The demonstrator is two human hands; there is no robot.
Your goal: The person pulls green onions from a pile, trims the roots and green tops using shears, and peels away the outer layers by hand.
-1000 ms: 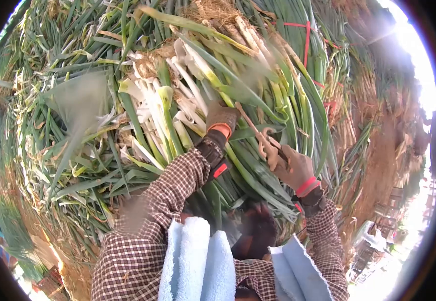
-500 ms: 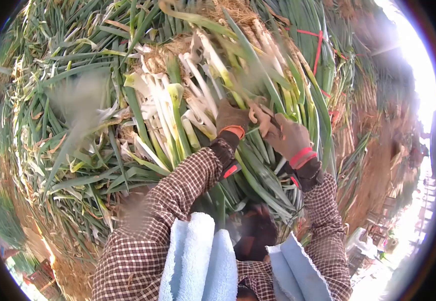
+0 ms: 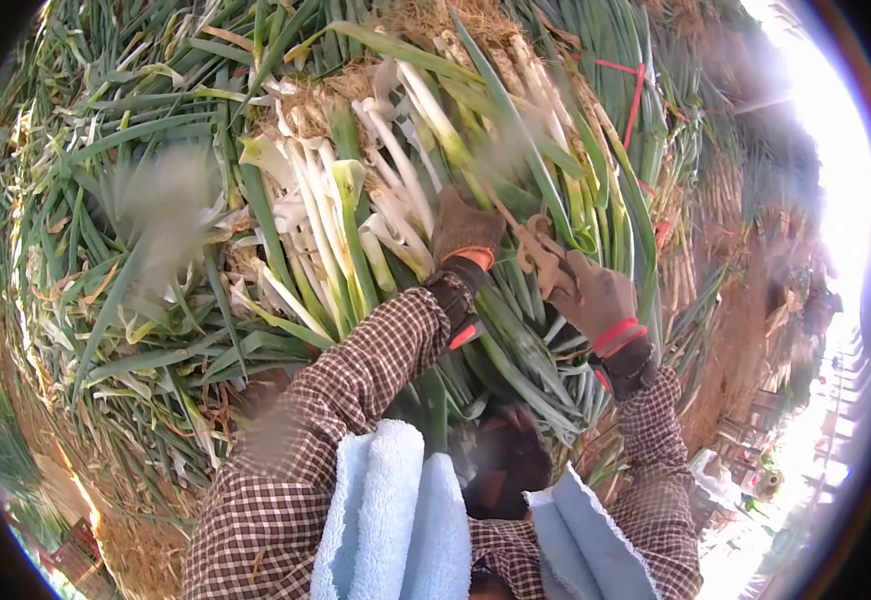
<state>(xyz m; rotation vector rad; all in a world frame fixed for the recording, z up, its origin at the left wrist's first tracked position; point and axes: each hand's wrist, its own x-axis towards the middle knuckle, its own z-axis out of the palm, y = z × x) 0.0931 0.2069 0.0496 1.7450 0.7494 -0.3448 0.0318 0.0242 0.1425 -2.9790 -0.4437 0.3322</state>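
In brown work gloves with red-orange cuffs, both my hands are among long green onions. My left hand is closed around a green onion with a white stem pointing up and away. A little to the right and lower, my right hand pinches a curled, withered tan leaf between its fingers. That leaf stretches as a thin strip toward my left hand. Green tops fan out below the hands. To the left lies a cluster of white onion stems with pale roots at their upper ends.
Loose green onions cover the left side. Bundles tied with red string lie at the upper right. A blue towel hangs over my front. Bare brown soil shows at the right, with crates and a bright strip beyond.
My right hand has moved a little right and downward, pulling the withered leaf away from my left hand. The left hand has stayed nearly in place on the onion.
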